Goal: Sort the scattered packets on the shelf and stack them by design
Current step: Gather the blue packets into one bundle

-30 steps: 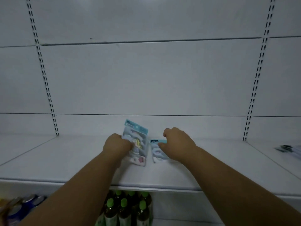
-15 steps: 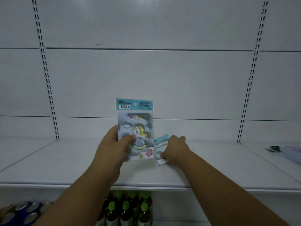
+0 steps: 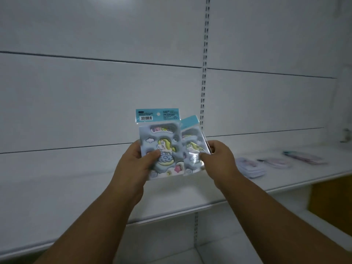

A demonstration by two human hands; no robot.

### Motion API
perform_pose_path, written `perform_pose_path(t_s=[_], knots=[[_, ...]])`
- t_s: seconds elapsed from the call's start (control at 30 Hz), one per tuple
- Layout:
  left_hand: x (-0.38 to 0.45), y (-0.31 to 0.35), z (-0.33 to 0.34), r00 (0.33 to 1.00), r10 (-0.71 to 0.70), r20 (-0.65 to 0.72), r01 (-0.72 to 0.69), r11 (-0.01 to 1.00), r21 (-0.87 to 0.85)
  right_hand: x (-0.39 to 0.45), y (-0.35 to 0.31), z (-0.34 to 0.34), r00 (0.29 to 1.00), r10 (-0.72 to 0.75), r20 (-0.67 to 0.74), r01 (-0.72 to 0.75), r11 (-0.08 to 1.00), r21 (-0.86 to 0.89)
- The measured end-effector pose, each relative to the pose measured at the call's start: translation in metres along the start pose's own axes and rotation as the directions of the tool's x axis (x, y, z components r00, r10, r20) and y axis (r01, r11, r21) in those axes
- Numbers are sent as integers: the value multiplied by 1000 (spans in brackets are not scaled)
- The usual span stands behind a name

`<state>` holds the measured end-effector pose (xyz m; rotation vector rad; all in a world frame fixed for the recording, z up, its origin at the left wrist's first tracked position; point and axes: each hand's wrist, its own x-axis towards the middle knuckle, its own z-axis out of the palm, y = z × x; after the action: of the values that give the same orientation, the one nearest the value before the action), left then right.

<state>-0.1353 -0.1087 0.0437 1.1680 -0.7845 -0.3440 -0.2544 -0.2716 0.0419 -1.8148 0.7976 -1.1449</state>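
Above the white shelf [image 3: 76, 187], the left hand [image 3: 133, 164] grip is clamped on an upright unicorn packet [image 3: 160, 143]; the right hand [image 3: 217, 161] grip pinches a second packet [image 3: 192, 147] just behind it.

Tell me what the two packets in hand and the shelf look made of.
Left packet: clear glossy plastic sleeve, probably over soft puffy stickers, going by the raised rounded shapes; its teal header looks like printed card. Right packet: same kind, with glare streaks on crinkly film. Shelf: looks like white painted metal, matte and smooth, with slotted uprights behind; I can't be sure.
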Motion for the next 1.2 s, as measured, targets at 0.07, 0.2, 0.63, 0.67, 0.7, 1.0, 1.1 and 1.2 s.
perform_pose_path(t_s=[0.07,0.2,0.63,0.67,0.7,1.0,1.1,1.2], knots=[[7,-14,55,997,-21,73,24,999,-46,13,19,-58,997,21,-68,-21,1000,2],[8,-45,175,981,-45,187,72,988,-136,36,54,-171,986,49,-162,-58,997,-48],[60,-112,414,964,-92,251,153,959,-237,166,164,-356,963,47,-266,-110,968,-227],[70,-117,425,963,-93,252,155,959,-239,178,172,-361,959,46,-279,-115,965,-235],[79,-121,437,961,-95,259,159,958,-240,190,178,-367,954,44,-295,-122,961,-250],[128,-157,540,956,-152,252,212,949,-233,292,243,-429,951,114,-289,-218,907,-360],[139,-174,568,962,-155,224,203,955,-215,323,277,-438,967,159,-199,-233,869,-436],[148,-191,593,973,-179,149,207,958,-198,346,309,-439,972,227,-61,-216,763,-609]])
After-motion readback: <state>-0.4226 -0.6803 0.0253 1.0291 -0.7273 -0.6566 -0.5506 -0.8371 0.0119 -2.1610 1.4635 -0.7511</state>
